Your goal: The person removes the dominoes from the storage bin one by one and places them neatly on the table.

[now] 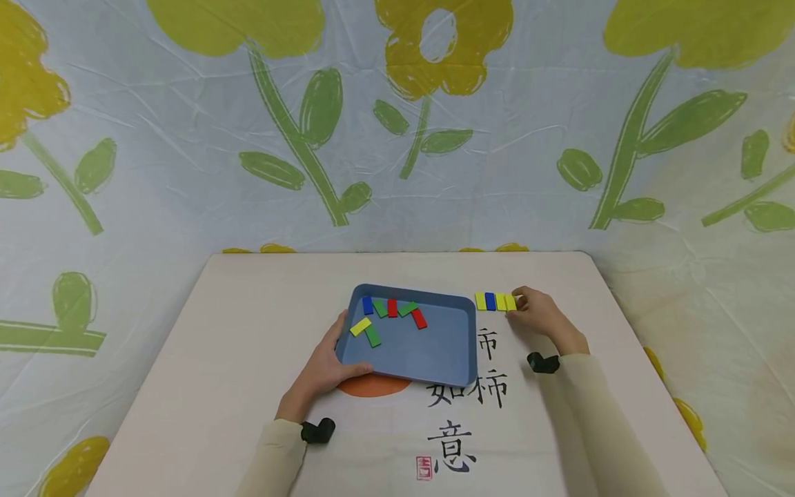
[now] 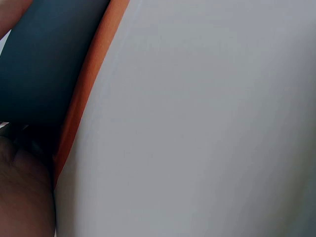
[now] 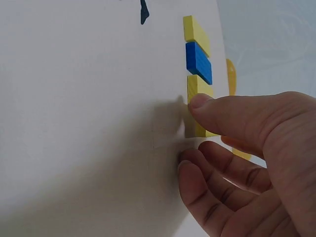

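My left hand grips a blue-grey tray at its near left corner, thumb along the front edge and fingers at the left side. Inside the tray lie several small wooden blocks: one blue block, one yellow block, two red and several green. To the tray's right, a short row of blocks runs sideways: a yellow block, a blue block and further yellow ones. At the row's right end my right hand pinches the last yellow block between thumb and fingers, the thumb covering part of it.
A pale cloth with black brush characters and an orange shape covers the table, and the tray overlaps both. A flower-printed curtain stands behind the table's far edge and along both sides.
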`<move>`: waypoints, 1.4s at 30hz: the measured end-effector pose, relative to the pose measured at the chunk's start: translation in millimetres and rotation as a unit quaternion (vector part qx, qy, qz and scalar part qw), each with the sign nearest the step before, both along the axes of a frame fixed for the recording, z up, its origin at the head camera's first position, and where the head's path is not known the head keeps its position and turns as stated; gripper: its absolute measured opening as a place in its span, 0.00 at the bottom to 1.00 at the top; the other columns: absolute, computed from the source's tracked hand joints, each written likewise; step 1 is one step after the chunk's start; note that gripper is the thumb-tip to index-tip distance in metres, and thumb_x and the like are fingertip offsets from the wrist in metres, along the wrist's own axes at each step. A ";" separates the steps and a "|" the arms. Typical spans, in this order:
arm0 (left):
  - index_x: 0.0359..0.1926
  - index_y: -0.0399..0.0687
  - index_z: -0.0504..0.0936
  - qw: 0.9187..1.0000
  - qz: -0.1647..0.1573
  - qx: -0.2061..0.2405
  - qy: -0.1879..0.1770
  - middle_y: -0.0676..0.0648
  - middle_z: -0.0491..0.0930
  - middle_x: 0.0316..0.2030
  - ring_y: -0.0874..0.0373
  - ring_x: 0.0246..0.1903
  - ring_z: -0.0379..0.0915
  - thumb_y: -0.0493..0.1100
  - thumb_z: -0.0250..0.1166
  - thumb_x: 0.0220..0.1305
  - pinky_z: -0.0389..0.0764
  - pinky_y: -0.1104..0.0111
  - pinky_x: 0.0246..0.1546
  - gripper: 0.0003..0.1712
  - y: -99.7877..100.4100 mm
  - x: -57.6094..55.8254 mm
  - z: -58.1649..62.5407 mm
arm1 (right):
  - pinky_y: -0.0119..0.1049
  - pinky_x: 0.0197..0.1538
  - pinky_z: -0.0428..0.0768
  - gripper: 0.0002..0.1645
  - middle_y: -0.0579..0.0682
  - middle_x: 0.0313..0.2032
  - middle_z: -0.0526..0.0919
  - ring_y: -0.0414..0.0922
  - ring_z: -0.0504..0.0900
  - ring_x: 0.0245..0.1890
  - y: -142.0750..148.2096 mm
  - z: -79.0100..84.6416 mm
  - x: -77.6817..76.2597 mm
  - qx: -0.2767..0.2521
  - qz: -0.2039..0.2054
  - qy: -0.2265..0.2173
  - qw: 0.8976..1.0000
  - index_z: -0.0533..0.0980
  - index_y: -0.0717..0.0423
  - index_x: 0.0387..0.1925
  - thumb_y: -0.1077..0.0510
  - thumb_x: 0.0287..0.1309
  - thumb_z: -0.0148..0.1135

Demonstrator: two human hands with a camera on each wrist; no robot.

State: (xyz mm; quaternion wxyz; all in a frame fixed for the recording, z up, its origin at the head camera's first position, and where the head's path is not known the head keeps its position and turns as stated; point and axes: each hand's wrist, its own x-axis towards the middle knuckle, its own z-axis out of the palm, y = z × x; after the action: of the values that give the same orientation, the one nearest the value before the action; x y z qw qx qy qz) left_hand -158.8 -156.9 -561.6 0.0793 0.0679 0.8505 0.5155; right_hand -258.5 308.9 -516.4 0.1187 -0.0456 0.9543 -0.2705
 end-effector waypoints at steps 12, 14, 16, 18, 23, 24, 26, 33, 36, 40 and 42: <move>0.84 0.63 0.44 1.000 0.000 0.001 0.000 0.52 0.48 0.82 0.47 0.81 0.45 0.57 0.83 0.48 0.52 0.40 0.77 0.72 -0.9 -0.4 -0.4 | 0.55 0.53 0.82 0.34 0.71 0.53 0.79 0.60 0.80 0.49 2.4 -4.3 -10.4 0.011 -0.010 -0.018 1.000 0.67 0.72 0.66 0.57 0.66 0.66; 0.84 0.63 0.44 1.000 -0.001 0.002 0.001 0.52 0.48 0.82 0.47 0.81 0.44 0.57 0.83 0.48 0.52 0.40 0.77 0.72 -0.9 -0.4 0.0 | 0.55 0.53 0.82 0.35 0.71 0.53 0.79 0.60 0.79 0.49 2.4 -4.7 -11.1 0.013 -0.012 -0.018 1.000 0.68 0.72 0.66 0.56 0.66 0.66; 0.84 0.63 0.44 1.000 -0.001 0.002 0.000 0.52 0.47 0.82 0.47 0.81 0.44 0.58 0.83 0.48 0.52 0.40 0.77 0.72 -0.9 -0.4 0.4 | 0.55 0.54 0.82 0.35 0.71 0.54 0.79 0.59 0.79 0.48 2.4 -4.9 -11.5 0.016 -0.012 -0.021 1.000 0.68 0.71 0.67 0.56 0.66 0.66; 0.84 0.62 0.44 1.000 0.000 0.002 -0.001 0.52 0.47 0.82 0.47 0.81 0.44 0.58 0.83 0.48 0.52 0.40 0.77 0.72 -1.0 -0.2 0.6 | 0.55 0.54 0.81 0.36 0.71 0.54 0.78 0.60 0.79 0.49 1.7 -4.5 -11.4 0.016 -0.013 -0.025 0.999 0.67 0.71 0.67 0.56 0.66 0.66; 0.84 0.63 0.44 1.000 0.001 -0.001 -0.005 0.53 0.47 0.82 0.47 0.81 0.44 0.58 0.83 0.48 0.52 0.40 0.77 0.72 -0.9 0.1 0.9 | 0.56 0.55 0.81 0.38 0.72 0.56 0.77 0.61 0.79 0.51 -1.9 1.8 -9.2 0.014 -0.011 -0.027 0.999 0.66 0.71 0.69 0.55 0.65 0.68; 0.84 0.63 0.44 1.000 0.001 0.000 -0.005 0.53 0.47 0.82 0.47 0.81 0.44 0.58 0.83 0.48 0.52 0.40 0.77 0.72 -0.9 0.3 1.1 | 0.56 0.54 0.82 0.38 0.72 0.56 0.77 0.62 0.79 0.51 -2.5 3.5 -9.1 0.016 -0.010 -0.023 1.000 0.65 0.71 0.69 0.55 0.65 0.68; 0.84 0.63 0.44 1.000 0.001 0.000 -0.006 0.53 0.47 0.82 0.47 0.81 0.44 0.58 0.83 0.48 0.51 0.41 0.77 0.72 -0.9 0.5 1.4 | 0.56 0.54 0.82 0.39 0.72 0.56 0.77 0.63 0.79 0.53 -4.7 7.0 -9.5 0.016 -0.008 -0.015 1.000 0.65 0.70 0.70 0.55 0.65 0.68; 0.84 0.63 0.44 1.000 0.003 -0.003 -0.010 0.53 0.47 0.82 0.48 0.81 0.43 0.59 0.83 0.47 0.51 0.41 0.78 0.73 -1.0 1.5 2.5 | 0.58 0.54 0.82 0.42 0.72 0.57 0.78 0.66 0.81 0.54 -22.5 25.8 -9.4 -0.004 0.025 0.033 0.999 0.62 0.68 0.73 0.53 0.66 0.68; 0.84 0.64 0.43 1.000 0.004 -0.006 -0.010 0.53 0.47 0.82 0.48 0.81 0.43 0.59 0.83 0.47 0.51 0.42 0.78 0.73 -0.9 1.4 2.1 | 0.61 0.57 0.80 0.45 0.73 0.60 0.75 0.68 0.79 0.57 -32.3 33.5 -7.9 -0.024 0.048 0.046 0.997 0.59 0.67 0.75 0.52 0.67 0.68; 0.84 0.64 0.43 1.000 0.003 -0.007 -0.012 0.53 0.46 0.82 0.48 0.81 0.42 0.58 0.83 0.48 0.51 0.42 0.78 0.72 -0.8 1.0 2.1 | 0.65 0.63 0.75 0.52 0.73 0.68 0.67 0.70 0.72 0.65 -47.7 41.5 -4.3 -0.042 0.075 0.053 0.995 0.53 0.65 0.79 0.47 0.66 0.69; 0.84 0.64 0.43 1.000 0.001 -0.007 -0.012 0.53 0.46 0.82 0.48 0.81 0.42 0.58 0.83 0.48 0.51 0.42 0.78 0.73 -0.6 0.5 2.0 | 0.67 0.67 0.70 0.56 0.71 0.73 0.62 0.69 0.66 0.70 -56.5 43.4 -2.3 -0.051 0.083 0.052 0.994 0.50 0.62 0.80 0.44 0.65 0.69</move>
State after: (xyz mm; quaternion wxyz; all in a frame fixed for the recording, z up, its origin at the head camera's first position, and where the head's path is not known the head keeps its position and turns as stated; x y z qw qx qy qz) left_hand -158.3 -157.5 -559.6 0.0894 0.0597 0.8533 0.5102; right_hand -260.9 252.4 -473.0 0.0883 -0.1451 0.9371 -0.3048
